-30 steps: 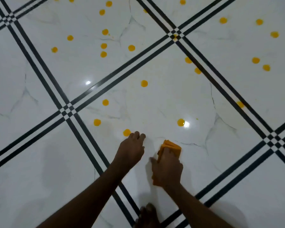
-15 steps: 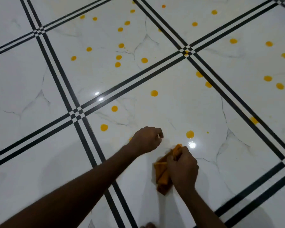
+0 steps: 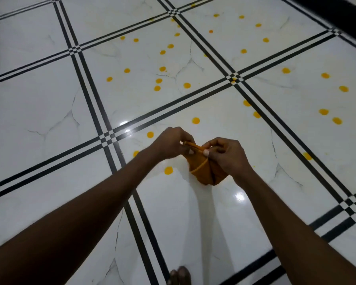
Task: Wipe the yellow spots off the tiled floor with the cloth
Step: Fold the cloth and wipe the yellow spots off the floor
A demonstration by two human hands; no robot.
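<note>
Floor [image 3: 39, 99] is glossy white tile with thin black double lines crossing it, and the far left side looks clean, no marks at all. Moving toward the middle, the yellow spots [image 3: 187, 85] start showing up, a whole scatter of them across the centre tiles and more out to the right. One fat spot [image 3: 168, 170] sits on the tile just left of and below the hands, and another one [image 3: 150, 134] is right next to the left knuckles.

Left hand [image 3: 170, 144] is up off the floor, fingers curled in, pinching the top edge of the cloth [image 3: 202, 168]. Cloth is orange, bunched and folded, hanging down between both hands above the tile, not pressed flat on it as far as I can tell. Right hand [image 3: 227, 154] has the other side of that top edge, thumb and fingertips closed tight on it, so both grips are shut on the same rag.

Bottom middle, toes [image 3: 179, 276] poke into view on the tile.
</note>
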